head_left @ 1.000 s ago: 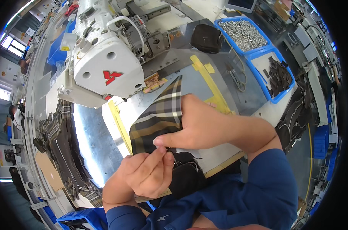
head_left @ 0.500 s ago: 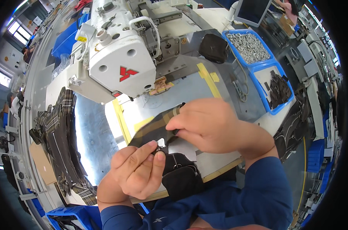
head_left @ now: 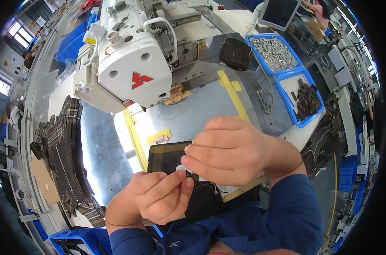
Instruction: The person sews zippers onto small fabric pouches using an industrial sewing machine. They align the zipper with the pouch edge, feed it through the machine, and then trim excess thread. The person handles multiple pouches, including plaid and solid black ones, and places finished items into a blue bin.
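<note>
Fabric piece (head_left: pixel 169 155), one, dark with a brown band; located at the near edge of the worktop (head_left: pixel 293 135), in front of the sewing machine (head_left: pixel 133 85), partly under the hands; visible upper edge running left to right, nearly level, rising slightly rightward; left side pointing down toward the wearer; lower part covered, so its full long axis cannot be told; small pale piece (head_left: pixel 181 168), at the fingertips, its direction too hidden to tell; left hand (head_left: pixel 161 195), palm side partly turned up, thumb and forefinger pinching a small dark bit beside the pale piece, fingers pointing up and right; right hand (head_left: pixel 229 151), fingers curled together, tips pointing left over the fabric piece, exact grip not visible; hands close together; black pouch-like item (head_left: pixel 205 202), just below the hands; yellow tape (head_left: pixel 235 95), in strips on the plate (head_left: pixel 197 112) beyond; joined blue trays (head_left: pixel 302 123), at right, holding silver metal fittings (head_left: pixel 273 53) and dark strips (head_left: pixel 305 100); plaid and dark garment pieces (head_left: pixel 67 157), heaped at left, their long axis running away from the wearer.
</note>
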A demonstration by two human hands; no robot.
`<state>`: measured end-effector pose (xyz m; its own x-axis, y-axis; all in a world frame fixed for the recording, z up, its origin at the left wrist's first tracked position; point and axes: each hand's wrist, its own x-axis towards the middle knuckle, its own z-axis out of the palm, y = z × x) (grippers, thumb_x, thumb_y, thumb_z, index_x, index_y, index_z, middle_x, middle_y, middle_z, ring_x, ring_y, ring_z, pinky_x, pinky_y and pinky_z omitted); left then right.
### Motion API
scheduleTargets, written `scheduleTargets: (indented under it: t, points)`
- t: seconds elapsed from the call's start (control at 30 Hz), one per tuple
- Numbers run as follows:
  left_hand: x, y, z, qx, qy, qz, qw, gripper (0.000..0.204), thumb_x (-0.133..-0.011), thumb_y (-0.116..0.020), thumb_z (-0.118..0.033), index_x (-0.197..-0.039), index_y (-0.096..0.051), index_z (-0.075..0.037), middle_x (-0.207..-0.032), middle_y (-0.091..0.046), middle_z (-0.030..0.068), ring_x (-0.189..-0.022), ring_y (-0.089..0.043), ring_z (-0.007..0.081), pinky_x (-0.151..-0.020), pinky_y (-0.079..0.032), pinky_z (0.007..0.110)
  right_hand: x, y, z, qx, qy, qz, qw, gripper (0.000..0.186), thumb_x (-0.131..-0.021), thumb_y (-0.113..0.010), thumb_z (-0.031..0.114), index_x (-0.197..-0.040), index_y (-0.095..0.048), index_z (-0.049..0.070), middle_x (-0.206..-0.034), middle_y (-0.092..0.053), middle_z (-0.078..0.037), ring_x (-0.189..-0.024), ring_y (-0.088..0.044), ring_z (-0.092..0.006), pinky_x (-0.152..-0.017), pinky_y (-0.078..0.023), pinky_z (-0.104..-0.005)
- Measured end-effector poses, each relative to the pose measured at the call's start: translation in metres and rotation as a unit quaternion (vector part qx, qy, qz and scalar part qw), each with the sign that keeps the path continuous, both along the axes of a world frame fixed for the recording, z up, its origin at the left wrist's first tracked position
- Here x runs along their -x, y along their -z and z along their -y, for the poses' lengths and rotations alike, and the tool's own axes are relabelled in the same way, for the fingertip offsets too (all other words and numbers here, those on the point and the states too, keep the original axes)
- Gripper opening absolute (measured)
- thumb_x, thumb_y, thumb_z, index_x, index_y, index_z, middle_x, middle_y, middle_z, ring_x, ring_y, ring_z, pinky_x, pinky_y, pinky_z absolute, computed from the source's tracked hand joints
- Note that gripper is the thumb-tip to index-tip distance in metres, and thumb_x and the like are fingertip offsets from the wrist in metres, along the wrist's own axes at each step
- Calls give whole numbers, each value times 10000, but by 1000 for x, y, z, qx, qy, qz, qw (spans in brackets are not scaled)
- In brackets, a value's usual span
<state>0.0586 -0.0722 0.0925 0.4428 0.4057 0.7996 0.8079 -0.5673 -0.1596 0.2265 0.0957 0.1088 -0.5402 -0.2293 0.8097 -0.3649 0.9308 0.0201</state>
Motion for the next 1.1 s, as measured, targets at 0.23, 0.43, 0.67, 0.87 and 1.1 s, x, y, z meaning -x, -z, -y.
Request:
scheduleTargets:
  t: [0.23,0.43,0.67,0.87,1.1]
  points:
    - [0,-17,-2,64,15,32,997,152,-759,-797,88,-785,-699,-25,-821,-601,56,-837,-714,237,-679,-533,324,0,1,-5,17,-38,9,999,97,-830,-742,69,-922,-758,43,-911,-719,-86,-799,-686,-221,-678,-536,-333]
    - [5,-21,-1,72,6,38,997,154,-762,-797,107,-827,-698,9,-842,-604,68,-839,-726,260,-674,-536,338,-2,-10,-10,119,-82,92,985,247,-786,-772,203,-957,-720,32,-993,-673,-94,-915,-662,-260,-775,-523,-387]
    - [6,-19,-1,77,-13,52,996,184,-735,-805,100,-872,-715,16,-865,-603,64,-859,-730,258,-669,-534,342,-4,-8,-7,86,-58,96,990,255,-809,-772,176,-983,-727,-5,-946,-678,-90,-880,-668,-252,-749,-528,-386]
    - [13,-30,3,140,-28,144,979,238,-699,-877,-51,-898,-750,-25,-854,-649,65,-819,-722,238,-669,-537,335,-1,-6,-8,53,-58,71,994,143,-864,-742,82,-972,-760,-10,-897,-704,-85,-799,-682,-223,-683,-542,-352]
    - [36,-54,11,345,4,388,855,293,-684,-863,-130,-953,-802,-31,-961,-756,136,-796,-730,236,-688,-561,306,-3,-6,0,60,-71,48,994,184,-829,-733,126,-964,-719,1,-857,-672,-72,-814,-666,-229,-716,-525,-368]
